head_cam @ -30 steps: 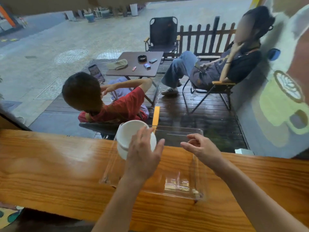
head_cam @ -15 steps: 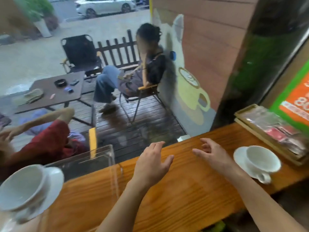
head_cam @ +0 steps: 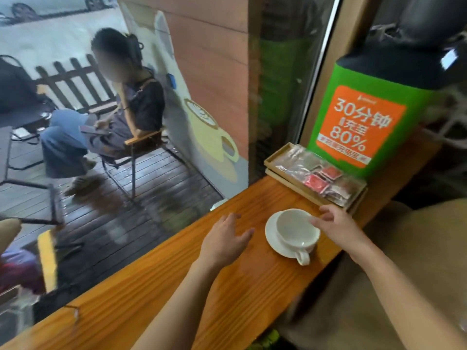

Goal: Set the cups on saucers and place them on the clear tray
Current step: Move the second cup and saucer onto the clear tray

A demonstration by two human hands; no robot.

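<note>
While the wooden bench (head_cam: 156,286) runs along a window in the head view, a white cup (head_cam: 297,229) stands upright on a white saucer (head_cam: 271,229) near the bench's right end, with its handle turned toward the person. The right hand (head_cam: 338,224) reaches in from the right, its fingers spread and loosely curved; the fingertips touch the cup's right rim, but it has no closed hold on the cup. The left hand (head_cam: 225,238) is just left of the saucer, palm down, fingers open and spread, holding nothing and apart from the saucer; whether it rests on the bench or is above it cannot be told. Behind the cup, a shallow wooden tray (head_cam: 275,157) holds clear and red packets (head_cam: 318,176). A green and orange sign (head_cam: 358,127) stands just behind that tray. At the far left edge a bit of clear plastic (head_cam: 21,308) shows, blurred. Outside the window a person sits on a chair (head_cam: 137,145) on a wet deck.
</note>
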